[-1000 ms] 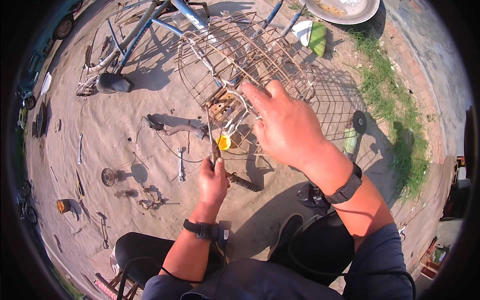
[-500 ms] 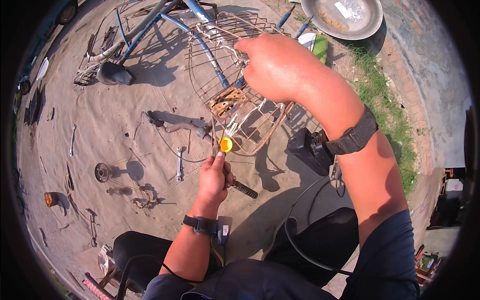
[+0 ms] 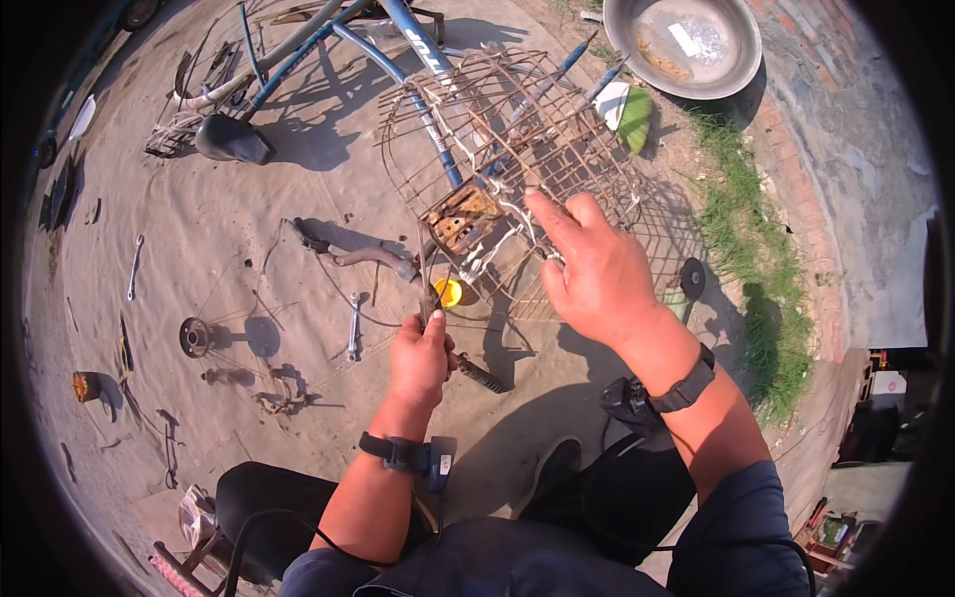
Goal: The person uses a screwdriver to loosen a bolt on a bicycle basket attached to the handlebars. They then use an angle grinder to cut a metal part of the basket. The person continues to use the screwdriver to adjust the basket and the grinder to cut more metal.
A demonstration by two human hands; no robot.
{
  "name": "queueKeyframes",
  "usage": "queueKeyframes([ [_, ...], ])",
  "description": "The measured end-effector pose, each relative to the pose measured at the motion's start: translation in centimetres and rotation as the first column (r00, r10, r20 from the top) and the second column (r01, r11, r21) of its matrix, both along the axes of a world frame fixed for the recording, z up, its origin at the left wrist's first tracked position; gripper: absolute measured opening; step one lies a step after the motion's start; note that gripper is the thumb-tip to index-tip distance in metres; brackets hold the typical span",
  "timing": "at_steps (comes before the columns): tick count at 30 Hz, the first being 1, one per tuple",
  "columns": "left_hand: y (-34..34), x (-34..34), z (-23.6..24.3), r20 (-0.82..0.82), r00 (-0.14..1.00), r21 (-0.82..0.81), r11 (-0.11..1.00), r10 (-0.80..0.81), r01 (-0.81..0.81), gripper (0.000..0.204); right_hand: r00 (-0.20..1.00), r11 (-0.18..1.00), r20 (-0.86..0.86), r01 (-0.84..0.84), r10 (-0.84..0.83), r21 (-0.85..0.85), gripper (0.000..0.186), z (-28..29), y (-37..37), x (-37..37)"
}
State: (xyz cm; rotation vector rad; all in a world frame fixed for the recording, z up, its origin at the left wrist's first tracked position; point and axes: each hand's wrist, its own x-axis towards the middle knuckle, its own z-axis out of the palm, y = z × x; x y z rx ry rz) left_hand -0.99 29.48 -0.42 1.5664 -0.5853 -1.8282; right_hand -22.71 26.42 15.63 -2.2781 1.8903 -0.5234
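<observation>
My left hand (image 3: 420,360) is closed round a dark bar with a black ribbed grip (image 3: 481,374) poking out on its right. A thin cable rises from the fist. Just above it shows a round yellow cap (image 3: 448,293). My right hand (image 3: 602,274) is over the near right side of a rusty wire basket (image 3: 557,134), index finger stretched toward the mesh and thumb apart, holding nothing visible. Whether that fingertip touches the wire I cannot tell. White string (image 3: 487,254) is tied to the basket beside a rusty metal bracket (image 3: 463,219).
A blue bicycle frame (image 3: 368,48) and black saddle (image 3: 233,139) lie beyond. Left on the dusty ground are a curved rusty bar (image 3: 363,256), wrenches (image 3: 354,326), a wheel hub (image 3: 196,337) and other parts. A metal basin (image 3: 716,75) stands far right, beside grass (image 3: 741,209).
My right hand has drawn back from the basket's upper part, down and to the right, uncovering more mesh. My left hand keeps its hold, almost unmoved.
</observation>
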Motion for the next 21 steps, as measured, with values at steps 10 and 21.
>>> queueKeyframes([
  [10,0.2,-1.6,1.0,-0.091,0.995,0.059,0.997,-0.050,0.055,0.022,0.996,0.999,-0.080,0.040,-0.040,0.005,0.079,-6.1,7.1,-0.2],
  [21,-0.8,-3.5,0.7,-0.258,0.961,0.147,0.987,0.099,-0.062,0.023,0.977,0.982,0.121,0.169,-0.178,0.079,0.068,-7.7,5.7,-5.1],
])
